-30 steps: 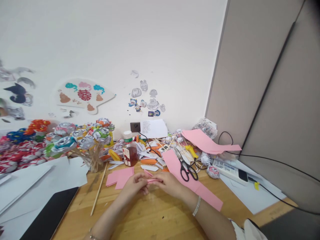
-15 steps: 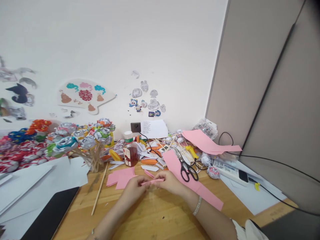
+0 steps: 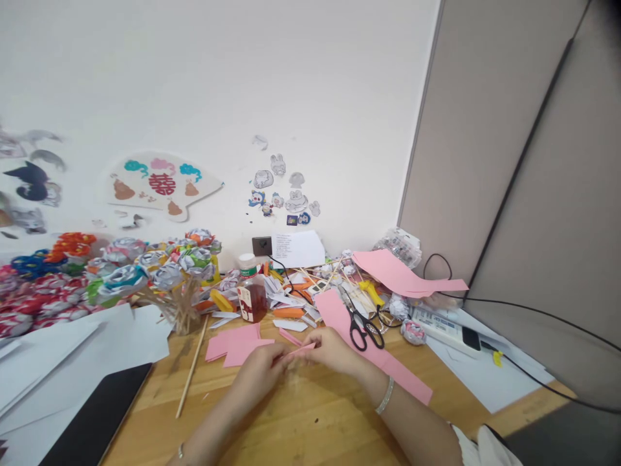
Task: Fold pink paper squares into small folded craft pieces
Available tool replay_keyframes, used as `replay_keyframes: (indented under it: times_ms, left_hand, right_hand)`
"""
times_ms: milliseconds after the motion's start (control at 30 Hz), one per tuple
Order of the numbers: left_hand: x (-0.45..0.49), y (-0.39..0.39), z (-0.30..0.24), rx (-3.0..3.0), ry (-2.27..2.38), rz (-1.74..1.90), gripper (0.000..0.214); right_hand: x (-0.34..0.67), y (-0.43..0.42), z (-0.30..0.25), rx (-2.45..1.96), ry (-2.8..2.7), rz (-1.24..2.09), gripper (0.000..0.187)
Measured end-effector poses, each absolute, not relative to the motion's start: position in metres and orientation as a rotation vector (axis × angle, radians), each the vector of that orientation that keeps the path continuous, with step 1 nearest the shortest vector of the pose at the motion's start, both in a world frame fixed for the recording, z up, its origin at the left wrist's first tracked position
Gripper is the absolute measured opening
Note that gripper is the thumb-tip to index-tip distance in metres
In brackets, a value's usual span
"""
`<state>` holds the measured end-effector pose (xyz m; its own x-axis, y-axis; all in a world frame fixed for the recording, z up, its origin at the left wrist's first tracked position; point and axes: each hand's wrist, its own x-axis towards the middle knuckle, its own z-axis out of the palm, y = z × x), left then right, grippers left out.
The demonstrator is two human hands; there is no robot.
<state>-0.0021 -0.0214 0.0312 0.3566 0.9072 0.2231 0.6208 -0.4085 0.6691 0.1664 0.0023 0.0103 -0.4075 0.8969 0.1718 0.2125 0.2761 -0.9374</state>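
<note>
My fingers [image 3: 279,351] are hiding part of this pink paper [image 3: 305,350]; the printed sheet [image 3: 306,251] is showing lettering [image 3: 281,246] too small to read.

Wooden table [image 3: 291,427], pretty cluttered tbh: white sheets [image 3: 126,336] on the left, then a stick [image 3: 191,372], pink squares [image 3: 237,344], a bottle [image 3: 251,301], paper scraps [image 3: 290,325], a pink strip [image 3: 402,377].

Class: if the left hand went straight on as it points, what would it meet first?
Past the pink paper it holds, the left hand would probably meet the right hand first, though depth is hard to judge here.
</note>
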Motion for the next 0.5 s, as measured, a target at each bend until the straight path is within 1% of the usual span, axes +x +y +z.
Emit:
replay_keyframes:
  times_ms: [167, 267, 500]
  left_hand:
    - [-0.0032, -0.0199, 0.031, 2.102, 1.291, 0.816, 0.027]
    - [-0.0033, -0.0196, 0.0304, 2.08, 1.293, 0.834, 0.03]
    - [-0.0035, -0.0178, 0.0298, 1.984, 1.279, 0.855, 0.031]
  right_hand:
    - [0.1693, 0.0025, 0.0139, -0.964, -1.763, 1.244, 0.036]
    - [0.1706, 0.0042, 0.0149, -0.94, -1.715, 1.368, 0.036]
    - [0.1742, 0.0114, 0.0109, -0.846, -1.612, 1.502, 0.036]
